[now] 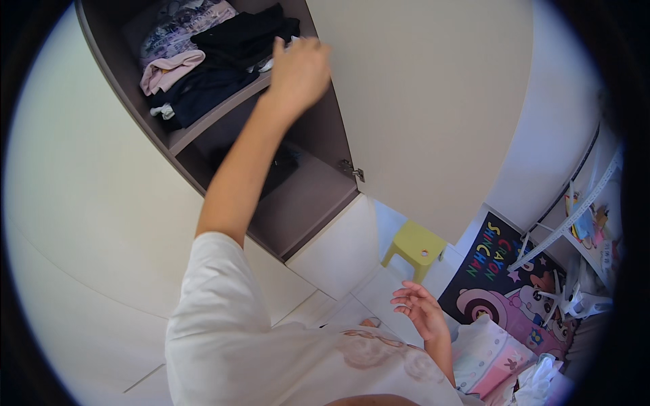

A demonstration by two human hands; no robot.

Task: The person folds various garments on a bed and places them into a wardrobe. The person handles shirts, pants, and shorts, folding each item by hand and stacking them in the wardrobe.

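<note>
My left hand [300,73] reaches up to the right side of an open wardrobe's shelf [218,117]. Its fingers are curled and slightly blurred beside a black garment [244,35]. A bit of white shows by the fingertips; whether they grip it cannot be made out. On the same shelf lie dark navy clothes [213,99], a folded pink garment [172,71] and a purple patterned bundle [177,30], seemingly in clear plastic. My right hand [420,310] hangs in front of my body, fingers apart and holding nothing.
The wardrobe door [426,101] stands open on the right, on a metal hinge [353,171]. Below the shelf, a compartment [304,203] contains a dark item. A yellow-green stool [414,243], a cartoon mat [487,269] and a pink-and-white package [490,355] are to the lower right.
</note>
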